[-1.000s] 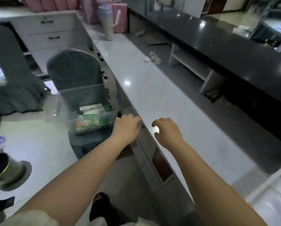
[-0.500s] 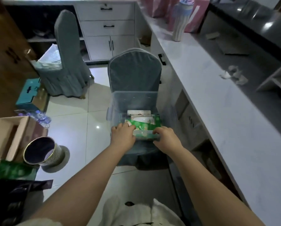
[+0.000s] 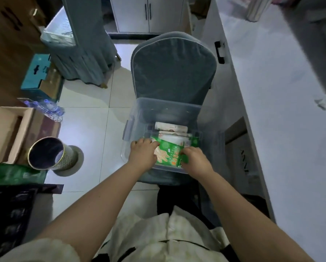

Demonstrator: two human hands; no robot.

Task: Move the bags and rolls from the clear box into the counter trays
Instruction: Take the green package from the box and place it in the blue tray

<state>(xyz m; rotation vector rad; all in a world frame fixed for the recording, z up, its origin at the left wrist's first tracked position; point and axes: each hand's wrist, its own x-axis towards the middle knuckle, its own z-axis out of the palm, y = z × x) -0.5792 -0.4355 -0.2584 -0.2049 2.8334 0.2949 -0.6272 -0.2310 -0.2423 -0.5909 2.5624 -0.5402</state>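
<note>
Head view, looking down. Located clear box (image 3: pixel 165 110) on seat of grey chair (image 3: pixel 173 72), just left of white counter (image 3: pixel 291 138); counter trays not in view. Found green bag (image 3: pixel 170 155) at near end of box, lying on top of other contents. Noted 2 pale packs (image 3: pixel 171 128) just beyond it, toward far wall.

Risk, judged: could lose bag on lift if held only by slick film edges; would slide out sideways or fold in the middle. Could also drag pale packs along, or catch on near rim and shift box on soft seat cushion. Could snag on counter edge during swing to the right, with trays unseen from here.

Pose: left hand (image 3: pixel 142 154) over left edge of bag, knuckles up, fingers curled down onto film, wrist above near-left wall. Right hand (image 3: pixel 194 160) on right edge, fingers curled and close together round bag's border; thumb hidden, cannot tell its placement. Both forearms stretched forward, converging on box.
</note>
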